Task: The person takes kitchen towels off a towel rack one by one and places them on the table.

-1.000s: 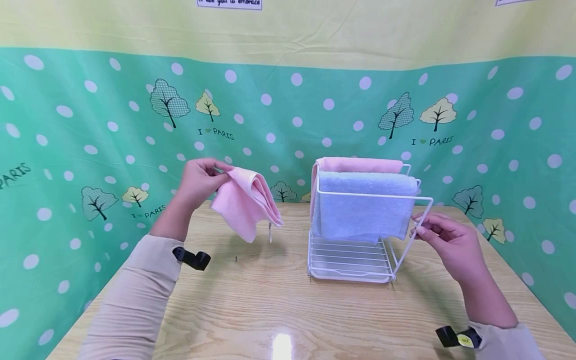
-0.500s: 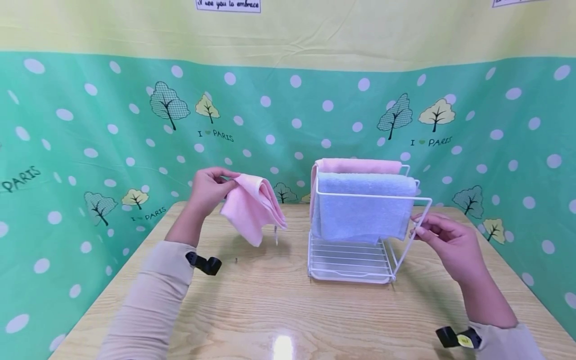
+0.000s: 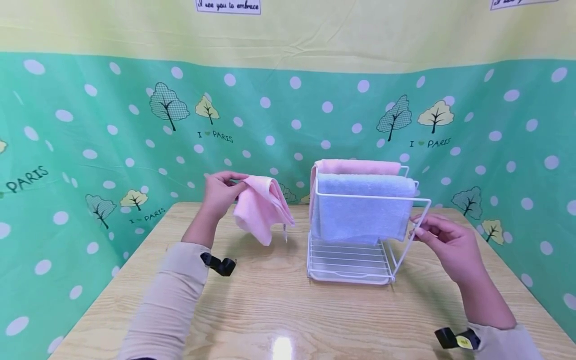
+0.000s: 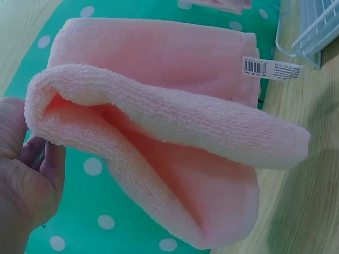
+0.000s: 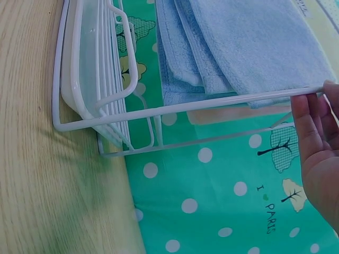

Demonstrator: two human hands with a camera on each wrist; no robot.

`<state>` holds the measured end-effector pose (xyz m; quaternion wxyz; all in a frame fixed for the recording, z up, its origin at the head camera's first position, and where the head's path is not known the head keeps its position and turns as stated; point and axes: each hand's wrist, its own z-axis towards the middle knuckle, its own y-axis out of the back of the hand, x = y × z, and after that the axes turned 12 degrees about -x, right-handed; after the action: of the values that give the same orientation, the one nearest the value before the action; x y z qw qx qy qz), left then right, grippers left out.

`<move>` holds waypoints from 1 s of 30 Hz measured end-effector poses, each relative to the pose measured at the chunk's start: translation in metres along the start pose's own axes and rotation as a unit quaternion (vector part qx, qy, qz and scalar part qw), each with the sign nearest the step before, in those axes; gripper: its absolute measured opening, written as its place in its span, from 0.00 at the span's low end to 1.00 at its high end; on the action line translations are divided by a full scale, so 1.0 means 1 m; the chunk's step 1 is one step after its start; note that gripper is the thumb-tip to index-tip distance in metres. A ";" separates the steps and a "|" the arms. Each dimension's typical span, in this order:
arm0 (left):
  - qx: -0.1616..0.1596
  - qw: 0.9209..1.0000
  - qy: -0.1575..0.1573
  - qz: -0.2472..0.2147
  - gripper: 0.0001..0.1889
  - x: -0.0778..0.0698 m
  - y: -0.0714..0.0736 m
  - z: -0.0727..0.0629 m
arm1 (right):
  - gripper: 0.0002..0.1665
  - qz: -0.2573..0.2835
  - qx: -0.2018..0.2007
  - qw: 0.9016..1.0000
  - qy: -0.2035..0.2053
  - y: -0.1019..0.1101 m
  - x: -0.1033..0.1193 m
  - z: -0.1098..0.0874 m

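Left hand (image 3: 223, 192): grip drawn to a pinch, thumb and fingers on one upper corner of a folded pink towel (image 3: 263, 207). The towel hangs in the air above the tabletop (image 3: 270, 310), left of a white wire rack (image 3: 348, 278) and apart from it. In the left wrist view its folded layers gape at the near side, and a white label (image 4: 273, 69) with a barcode sticks out from one edge. Right hand (image 3: 454, 245): grip closed to a pinch, thumb and fingertips on a side bar of the rack — the right wrist view shows them at the bar's upper end. The rack stands upright on the tabletop. A blue towel (image 3: 364, 215) is draped over its middle bar, and a second pink towel (image 3: 360, 167) hangs behind that, mostly hidden by the blue one. The front bar is bare and crosses in front of the blue towel; wire slats lie over a shallow tray at the base. Backdrop: a dotted green cloth (image 3: 252, 95) printed with trees, yellowish above.
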<state>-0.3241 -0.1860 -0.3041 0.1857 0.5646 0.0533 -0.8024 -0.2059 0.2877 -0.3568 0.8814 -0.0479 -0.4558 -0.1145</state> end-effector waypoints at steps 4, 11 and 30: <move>-0.009 1.000 0.010 -0.014 0.12 0.004 -0.008 0.000 | 0.13 0.008 0.003 1.000 0.003 0.000 0.000 0.000; -0.022 0.999 0.027 -0.037 0.11 0.007 -0.026 -0.001 | 0.13 0.000 -0.001 1.000 0.000 0.001 -0.001 -0.001; -0.035 0.992 0.065 -0.098 0.10 0.013 -0.081 0.007 | 0.12 -0.001 0.000 1.000 -0.002 0.001 0.000 0.001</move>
<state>-0.3632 -0.1162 -0.3234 0.1221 0.6011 0.1484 -0.7757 -0.2062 0.2887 -0.3566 0.8801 -0.0472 -0.4581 -0.1153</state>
